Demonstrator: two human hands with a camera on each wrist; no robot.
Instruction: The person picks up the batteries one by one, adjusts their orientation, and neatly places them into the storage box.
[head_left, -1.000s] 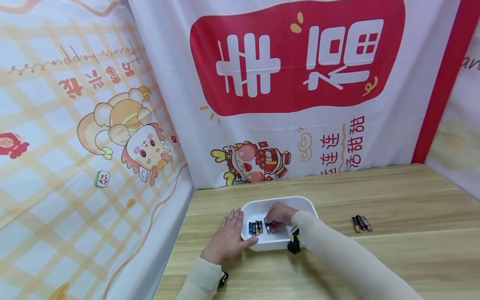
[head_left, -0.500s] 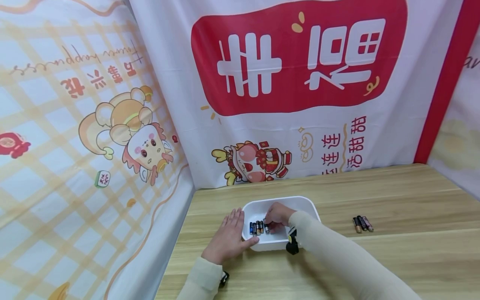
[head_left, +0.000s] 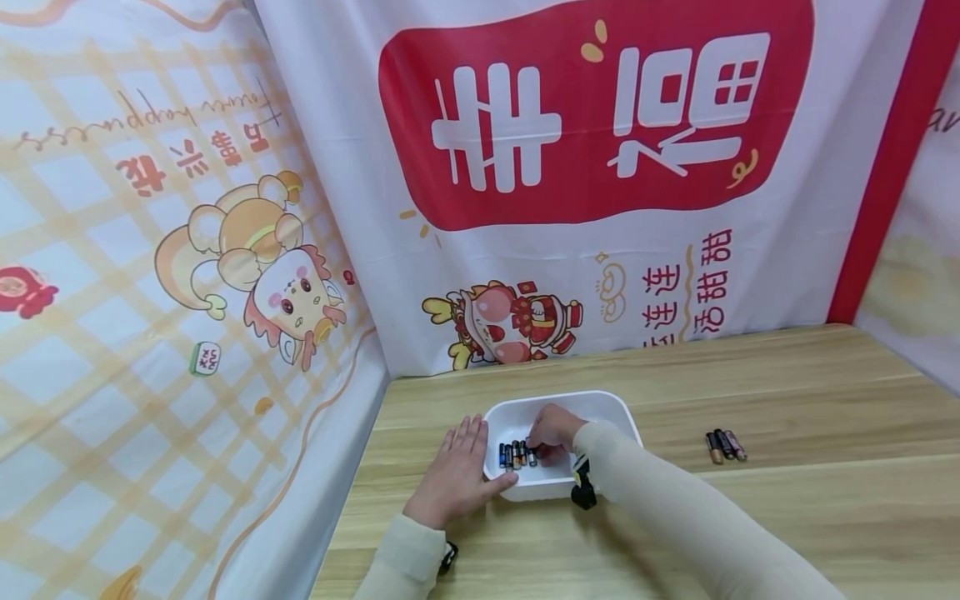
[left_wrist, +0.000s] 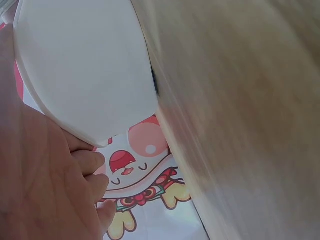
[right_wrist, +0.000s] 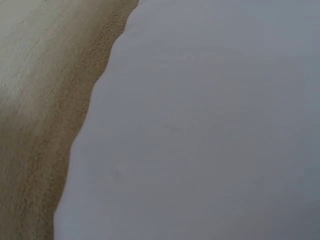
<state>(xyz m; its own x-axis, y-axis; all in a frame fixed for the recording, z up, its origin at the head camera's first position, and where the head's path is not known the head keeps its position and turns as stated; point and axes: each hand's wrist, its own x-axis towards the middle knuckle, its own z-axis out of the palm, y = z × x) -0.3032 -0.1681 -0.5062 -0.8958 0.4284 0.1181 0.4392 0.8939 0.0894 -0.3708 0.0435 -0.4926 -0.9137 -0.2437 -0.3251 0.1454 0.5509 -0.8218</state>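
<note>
In the head view a white plastic tub (head_left: 555, 492) stands on the wooden table. My left hand (head_left: 450, 479) lies against its left end, fingers extended along the outside and thumb on the near rim; the left wrist view shows these fingers (left_wrist: 87, 162) touching the wall. Several batteries (head_left: 513, 455) lie side by side in the tub's left half. My right hand (head_left: 553, 429) reaches inside and pinches the rightmost battery (head_left: 532, 457) of that row, partly covered by the fingertips. Only the tub's outer wall (right_wrist: 190, 125) and some table appear in the right wrist view.
On the table to the right of the tub lie 3 more batteries (head_left: 725, 447) in a row. A printed white cloth (head_left: 600, 250) hangs behind the table, and another cloth (head_left: 225, 467) closes off the left side.
My right hand has shifted the battery slightly left and set it more upright, closer against the others in the tub. My left hand stays in place at the tub's left end.
</note>
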